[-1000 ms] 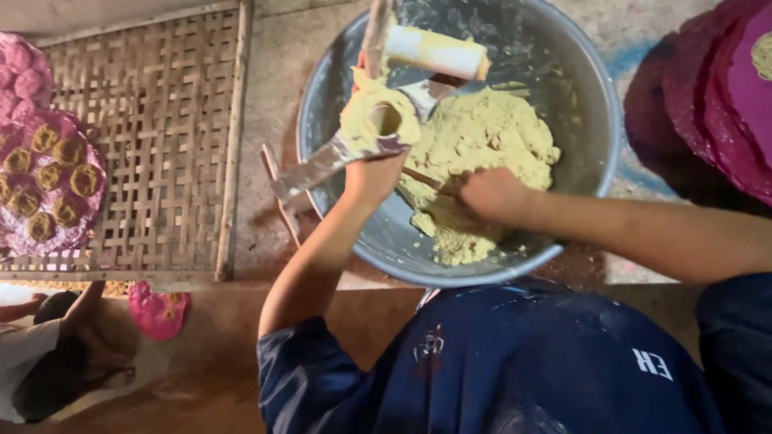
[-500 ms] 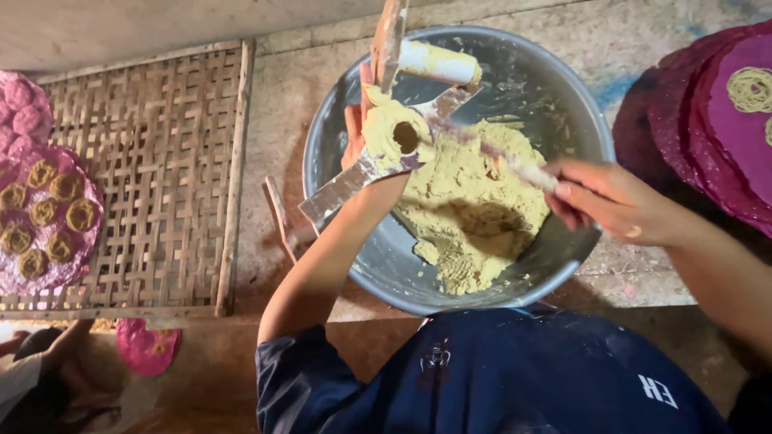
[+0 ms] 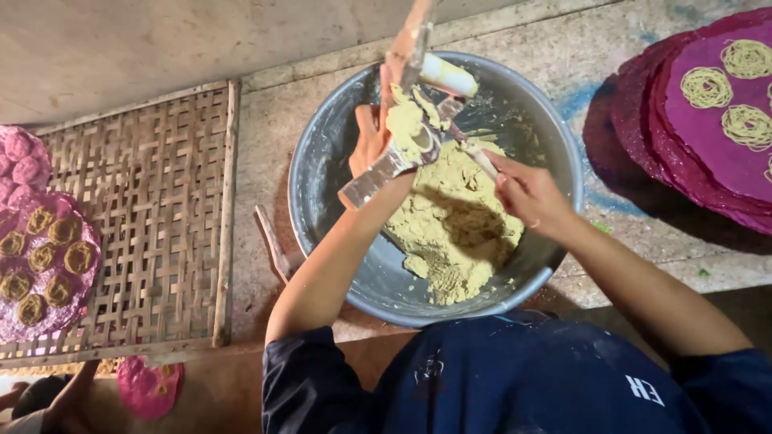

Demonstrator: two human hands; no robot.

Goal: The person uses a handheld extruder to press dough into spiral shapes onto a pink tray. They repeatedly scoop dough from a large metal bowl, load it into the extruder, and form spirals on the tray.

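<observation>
A big grey metal bowl (image 3: 322, 153) on the ground holds a mound of yellow-green dough (image 3: 450, 225). Above it my left hand (image 3: 368, 145) grips a metal dough press (image 3: 402, 149) whose barrel is packed and smeared with dough. Its wooden plunger handle (image 3: 446, 75) sticks out over the far rim. My right hand (image 3: 527, 193) is closed on a thin dough-coated stick (image 3: 474, 153) that points into the press mouth.
A woven bamboo mat (image 3: 153, 209) lies to the left. Purple cloth rounds with dough spirals lie at the far left (image 3: 40, 265) and stacked at the upper right (image 3: 724, 104). A stick (image 3: 272, 241) rests beside the bowl. Another person's hand (image 3: 56, 406) shows at bottom left.
My right hand has left the dough mound, picked up the thin stick and brought it to the press. My left hand has tilted the press more upright.
</observation>
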